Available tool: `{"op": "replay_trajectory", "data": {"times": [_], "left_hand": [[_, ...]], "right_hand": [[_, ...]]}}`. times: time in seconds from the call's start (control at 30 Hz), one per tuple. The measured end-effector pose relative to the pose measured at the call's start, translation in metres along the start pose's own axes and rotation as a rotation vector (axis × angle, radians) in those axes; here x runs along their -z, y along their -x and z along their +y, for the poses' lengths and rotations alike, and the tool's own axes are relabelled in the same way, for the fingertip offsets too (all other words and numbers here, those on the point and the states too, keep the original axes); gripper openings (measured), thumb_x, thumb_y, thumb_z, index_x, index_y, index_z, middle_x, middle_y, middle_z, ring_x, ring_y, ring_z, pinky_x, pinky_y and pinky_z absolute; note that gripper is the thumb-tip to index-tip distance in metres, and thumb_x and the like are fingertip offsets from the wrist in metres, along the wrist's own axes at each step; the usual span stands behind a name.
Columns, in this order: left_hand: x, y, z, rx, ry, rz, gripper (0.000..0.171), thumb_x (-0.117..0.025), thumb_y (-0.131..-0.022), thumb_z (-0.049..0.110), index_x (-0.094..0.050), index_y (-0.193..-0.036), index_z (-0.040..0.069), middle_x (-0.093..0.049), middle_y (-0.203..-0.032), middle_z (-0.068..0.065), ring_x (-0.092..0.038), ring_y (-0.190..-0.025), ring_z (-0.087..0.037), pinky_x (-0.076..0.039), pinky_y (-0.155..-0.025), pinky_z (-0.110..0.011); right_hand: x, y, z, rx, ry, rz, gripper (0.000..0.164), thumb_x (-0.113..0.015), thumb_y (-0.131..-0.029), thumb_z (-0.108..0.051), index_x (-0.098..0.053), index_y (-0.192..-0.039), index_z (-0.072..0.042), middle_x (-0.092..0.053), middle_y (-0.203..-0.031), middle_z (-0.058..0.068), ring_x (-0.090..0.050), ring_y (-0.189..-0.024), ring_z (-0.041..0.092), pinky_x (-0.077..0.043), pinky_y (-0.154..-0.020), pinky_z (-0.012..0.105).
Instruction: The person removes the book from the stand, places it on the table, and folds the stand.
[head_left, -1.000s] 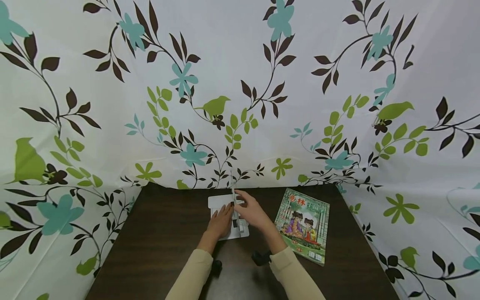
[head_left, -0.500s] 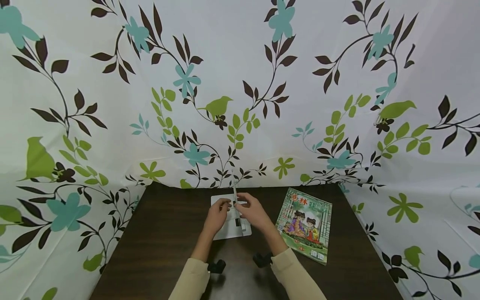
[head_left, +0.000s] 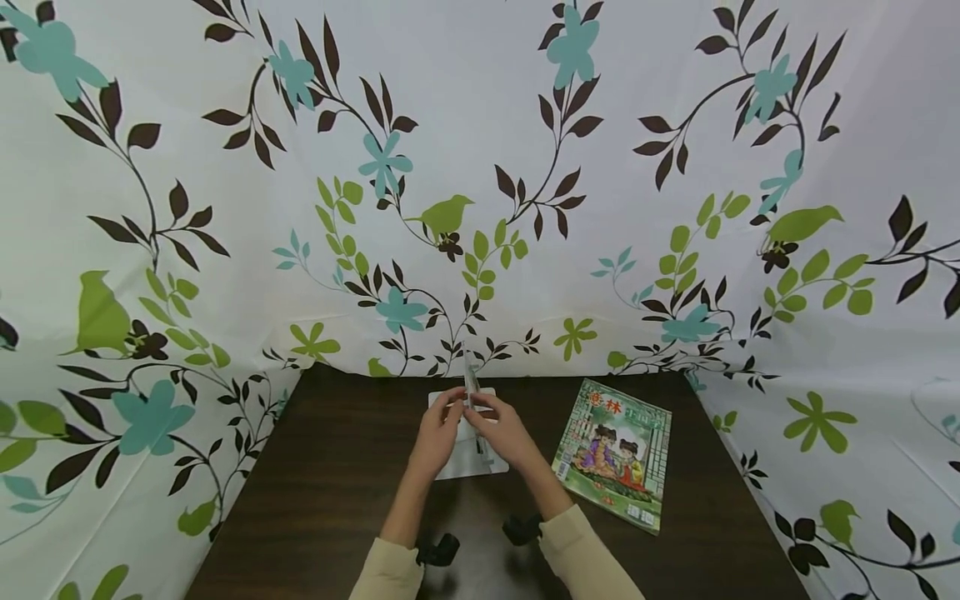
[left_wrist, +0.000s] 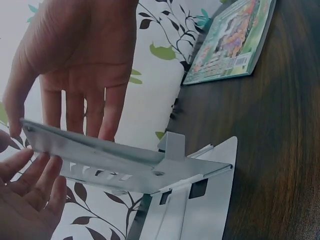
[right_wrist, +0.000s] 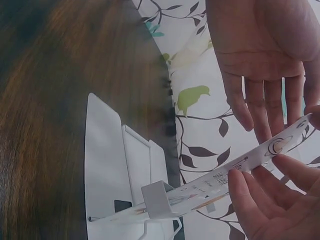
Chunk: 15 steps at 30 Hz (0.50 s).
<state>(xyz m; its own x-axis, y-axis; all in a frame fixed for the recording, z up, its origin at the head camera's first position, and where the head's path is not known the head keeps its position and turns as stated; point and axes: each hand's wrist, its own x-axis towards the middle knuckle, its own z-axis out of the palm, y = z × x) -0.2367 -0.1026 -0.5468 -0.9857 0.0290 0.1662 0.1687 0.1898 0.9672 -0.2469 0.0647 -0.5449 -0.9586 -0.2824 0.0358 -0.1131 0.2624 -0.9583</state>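
A white metal book stand [head_left: 468, 467] sits on the dark table, its flat base down and its hinged panel [left_wrist: 105, 150] raised almost upright. Along the panel's upper part, my left hand [head_left: 435, 429] holds one side with fingertips and thumb. Opposite it, my right hand [head_left: 510, 433] grips the same part, and its fingers [right_wrist: 245, 187] lie on the panel's printed face. The other face is bare metal with slots, as the left wrist view shows. Near the hinge a small bracket [right_wrist: 161, 197] sticks out. Thumbs are partly cut off in both wrist views.
A green illustrated magazine [head_left: 615, 454] lies on the table to the right of the stand. The dark wooden table [head_left: 322, 467] ends at a patterned curtain [head_left: 510, 275] behind. Black wrist cameras sit on the inner side of both sleeves.
My left hand lifts off the stand's base and comes up to the raised panel, taking hold of it opposite the right hand. The right hand stays on the panel. The head view shifts slightly.
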Motion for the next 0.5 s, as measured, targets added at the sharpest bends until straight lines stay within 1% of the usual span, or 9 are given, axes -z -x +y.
{"op": "replay_trajectory", "data": {"times": [0.07, 0.2, 0.3, 0.37, 0.5], "left_hand": [[0.001, 0.001, 0.0, 0.02, -0.003, 0.015, 0.037, -0.05, -0.116, 0.024, -0.063, -0.147, 0.009, -0.067, -0.143, -0.017, -0.068, -0.125, -0.035, -0.054, -0.099, -0.053], [0.003, 0.002, -0.002, 0.049, 0.004, 0.054, 0.038, -0.053, -0.114, 0.025, -0.063, -0.147, 0.008, -0.067, -0.143, -0.017, -0.068, -0.126, -0.034, -0.054, -0.102, -0.054], [0.007, 0.007, -0.003, 0.031, 0.011, 0.069, 0.039, -0.054, -0.114, 0.023, -0.063, -0.147, 0.007, -0.067, -0.143, -0.018, -0.067, -0.129, -0.036, -0.053, -0.107, -0.055], [0.01, 0.012, -0.005, 0.019, 0.02, 0.085, 0.04, -0.054, -0.113, 0.022, -0.063, -0.149, 0.005, -0.067, -0.143, -0.019, -0.065, -0.131, -0.037, -0.052, -0.108, -0.054], [0.013, 0.02, -0.011, 0.01, 0.022, 0.116, 0.043, -0.055, -0.113, 0.018, -0.06, -0.152, 0.003, -0.065, -0.144, -0.018, -0.063, -0.134, -0.037, -0.053, -0.107, -0.045]], "right_hand": [[-0.002, -0.001, 0.0, -0.004, 0.021, -0.017, 0.06, -0.063, -0.109, -0.046, -0.055, -0.156, -0.01, -0.054, -0.16, 0.02, -0.057, -0.142, 0.045, -0.06, -0.101, 0.055], [-0.007, -0.002, 0.001, 0.0, 0.048, -0.043, 0.062, -0.062, -0.109, -0.047, -0.054, -0.158, -0.01, -0.052, -0.162, 0.017, -0.057, -0.143, 0.042, -0.057, -0.105, 0.057], [-0.01, -0.002, 0.002, -0.001, 0.047, -0.056, 0.061, -0.063, -0.109, -0.045, -0.054, -0.158, -0.01, -0.054, -0.161, 0.016, -0.057, -0.143, 0.041, -0.054, -0.107, 0.059], [-0.013, -0.001, 0.002, 0.008, 0.056, -0.066, 0.059, -0.062, -0.109, -0.044, -0.055, -0.157, -0.008, -0.055, -0.16, 0.017, -0.057, -0.143, 0.041, -0.053, -0.11, 0.06], [-0.019, 0.001, 0.005, 0.035, 0.07, -0.085, 0.056, -0.06, -0.111, -0.043, -0.06, -0.153, -0.006, -0.057, -0.158, 0.019, -0.056, -0.145, 0.041, -0.048, -0.115, 0.062]]}}
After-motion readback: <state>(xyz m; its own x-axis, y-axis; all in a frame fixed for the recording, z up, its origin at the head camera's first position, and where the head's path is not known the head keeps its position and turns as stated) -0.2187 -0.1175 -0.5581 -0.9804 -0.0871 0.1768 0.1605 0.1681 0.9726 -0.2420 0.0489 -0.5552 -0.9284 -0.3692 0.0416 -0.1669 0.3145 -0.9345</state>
